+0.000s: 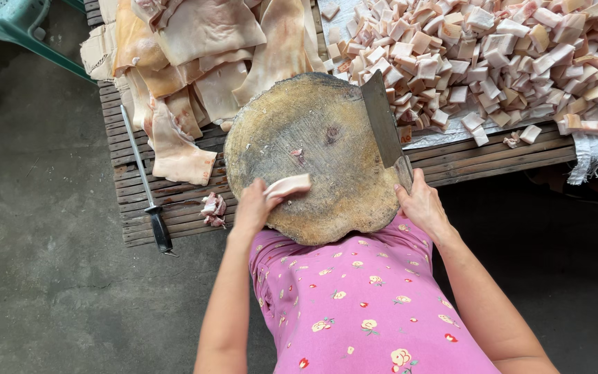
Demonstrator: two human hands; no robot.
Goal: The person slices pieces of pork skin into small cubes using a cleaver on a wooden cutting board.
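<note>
**Pork strip and cleaver at the round chopping block**

Left of block (316, 156): sharpening steel (148, 187), uncut skin slabs (188, 62). At near-left rim: left hand (252, 208), fingers closed on pale pork strip (286, 185); likely soft, limp, greasy, best pinned flat. At right rim: cleaver (382, 125), probably heavy, handle wrapped by right hand (420, 201). Beyond right: diced pile (506, 55).
</note>
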